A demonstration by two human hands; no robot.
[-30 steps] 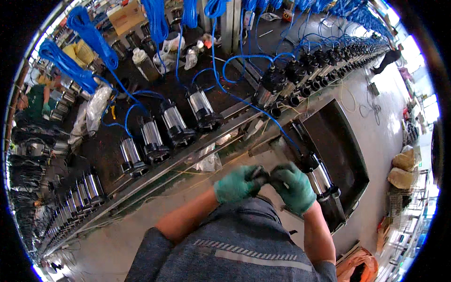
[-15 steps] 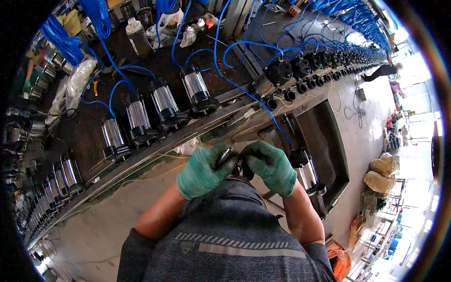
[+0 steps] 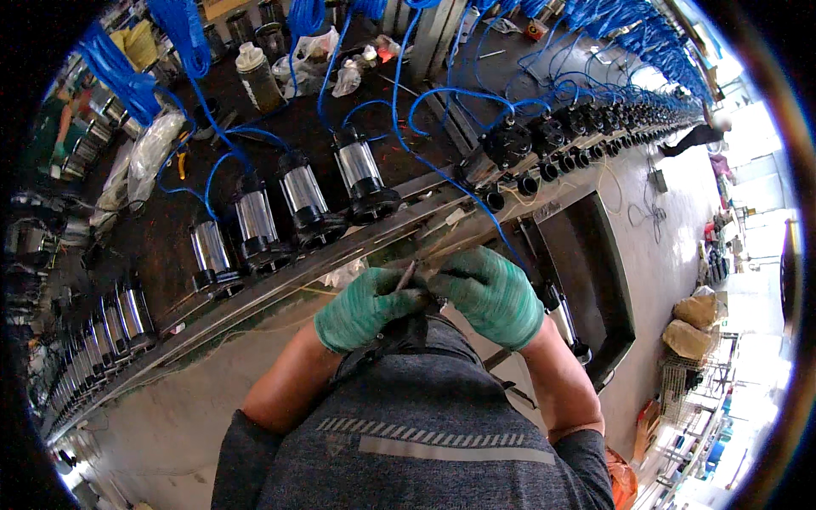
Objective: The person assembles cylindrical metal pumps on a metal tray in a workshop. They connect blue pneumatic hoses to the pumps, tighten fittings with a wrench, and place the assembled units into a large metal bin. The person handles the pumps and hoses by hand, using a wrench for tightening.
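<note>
Both my hands wear green knitted gloves with black coated fingers, and they meet just in front of my body. Closed fingers of my left hand [image 3: 364, 308] grip a slim metal rod [image 3: 407, 275], whose tip sticks up past the thumb. My right hand [image 3: 497, 297] is close beside it, its fingers curled down with the back of the glove uppermost. Whatever those fingers hold is hidden, and so is the lower end of the rod. Beyond the hands stand several silver-bodied pumps [image 3: 355, 163] with black ends on the bench.
The dark bench [image 3: 280, 242] edge runs diagonally ahead of me. Blue cables [image 3: 442, 174] trail from pumps and hanging coils. To the right, a black metal trough [image 3: 586, 255] holds another silver pump [image 3: 561, 316]. A white-capped bottle [image 3: 258, 78] and plastic bags [image 3: 316, 49] stand farther back.
My right hand has rolled over, showing more of the back of its glove, and shifted slightly up. The rod in my left hand stands more upright. The whole view has shifted a little.
</note>
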